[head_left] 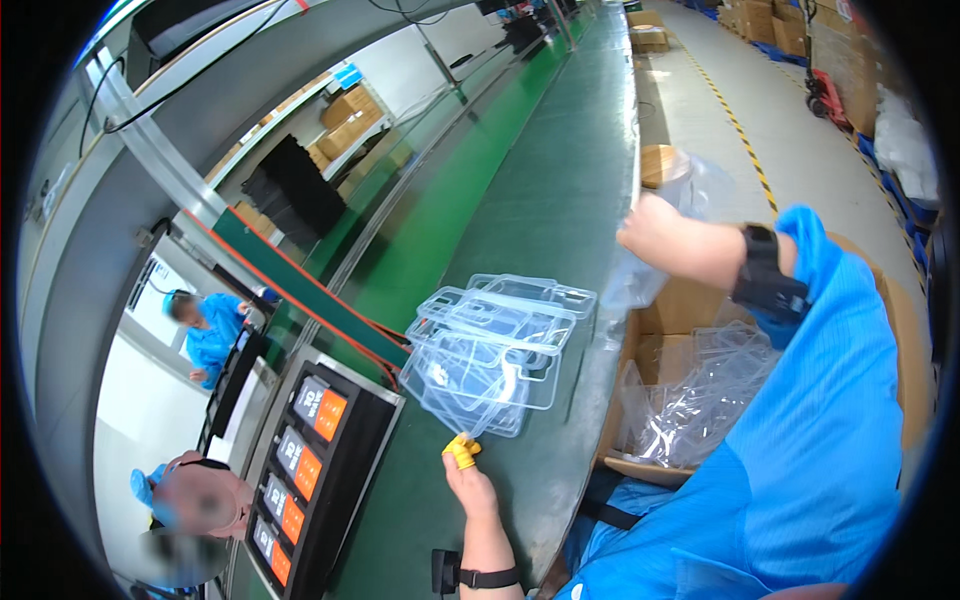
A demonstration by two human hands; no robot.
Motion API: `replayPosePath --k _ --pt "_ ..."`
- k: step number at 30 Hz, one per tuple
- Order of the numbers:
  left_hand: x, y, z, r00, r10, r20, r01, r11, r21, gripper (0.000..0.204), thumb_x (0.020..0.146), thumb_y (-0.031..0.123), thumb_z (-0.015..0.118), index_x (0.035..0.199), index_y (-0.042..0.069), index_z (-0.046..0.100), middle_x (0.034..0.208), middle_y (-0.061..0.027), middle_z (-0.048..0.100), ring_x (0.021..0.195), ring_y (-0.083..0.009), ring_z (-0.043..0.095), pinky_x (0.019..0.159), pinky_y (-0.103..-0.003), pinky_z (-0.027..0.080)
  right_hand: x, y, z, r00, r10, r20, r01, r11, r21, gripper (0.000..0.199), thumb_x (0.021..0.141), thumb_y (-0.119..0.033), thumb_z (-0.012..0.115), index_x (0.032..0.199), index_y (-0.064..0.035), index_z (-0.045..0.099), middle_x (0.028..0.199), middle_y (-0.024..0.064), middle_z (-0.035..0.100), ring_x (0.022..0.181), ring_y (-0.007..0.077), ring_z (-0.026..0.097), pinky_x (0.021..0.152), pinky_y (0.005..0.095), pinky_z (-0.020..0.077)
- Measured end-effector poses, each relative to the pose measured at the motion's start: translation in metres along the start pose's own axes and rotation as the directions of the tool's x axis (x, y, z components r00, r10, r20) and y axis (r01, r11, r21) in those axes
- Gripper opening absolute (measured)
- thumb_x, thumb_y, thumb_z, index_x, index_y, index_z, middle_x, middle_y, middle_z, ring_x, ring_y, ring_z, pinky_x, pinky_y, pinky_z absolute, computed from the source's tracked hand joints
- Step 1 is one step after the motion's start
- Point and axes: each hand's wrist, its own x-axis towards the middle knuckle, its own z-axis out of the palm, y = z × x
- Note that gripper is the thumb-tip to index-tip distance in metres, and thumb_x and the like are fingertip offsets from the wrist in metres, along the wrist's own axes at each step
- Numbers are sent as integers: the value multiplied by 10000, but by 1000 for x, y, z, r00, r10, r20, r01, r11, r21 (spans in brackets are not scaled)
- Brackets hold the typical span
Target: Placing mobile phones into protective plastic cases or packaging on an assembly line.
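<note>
Several clear plastic trays or lids (490, 340) lie in a loose, overlapping pile on the green belt. My left hand (470, 480) is at the pile's near corner, with yellow covers on its curled, closed fingertips. Whether those fingers pinch a tray's edge is too small to tell. My right hand (660, 235), blurred by motion, is raised over the belt's right edge, its fingers closed on a clear plastic bag (632, 282). The bag hangs below the hand and also shows behind it.
An open cardboard box (650, 470) holding clear plastic pieces (690, 400) stands at the belt's right. A black tray (345, 440) with orange-and-grey packages sits on the left. Two people work beyond it. A pallet jack (825, 95) stands far right, past a striped floor line.
</note>
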Motion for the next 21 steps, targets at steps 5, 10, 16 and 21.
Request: replayPosePath --k 5,10,16,21 --pt "-1 -10 -2 999 27 -18 -27 999 25 245 883 188 389 927 -11 525 827 -63 527 748 -137 495 696 -247 393 119 -22 -12 901 -352 -252 208 862 -462 70 640 -224 577 677 -194 628 729 -59 601 794 127 526 739 329 336" --pt "-2 -12 -2 998 43 -34 -43 999 12 263 875 220 375 939 37 554 844 -25 563 748 -84 501 641 -199 361 180 -79 -23 451 -794 -407 501 603 -621 53 660 -172 550 673 -176 601 742 -61 546 839 119 486 779 276 341" --pt "4 -13 -1 999 34 1 -34 999 16 220 870 155 401 871 -20 534 785 -68 525 714 -140 502 668 -244 394 173 -66 -14 207 -797 -567 571 569 -592 94 702 -148 502 754 -131 578 888 6 523 907 166 473 923 395 294" --pt "3 -16 -5 998 46 -38 -46 999 4 245 879 212 384 909 27 541 786 -12 542 679 -73 465 609 -199 351 155 -68 -16 306 -736 -604 534 658 -531 130 715 -151 487 791 -131 591 924 0 532 966 171 459 980 409 227"
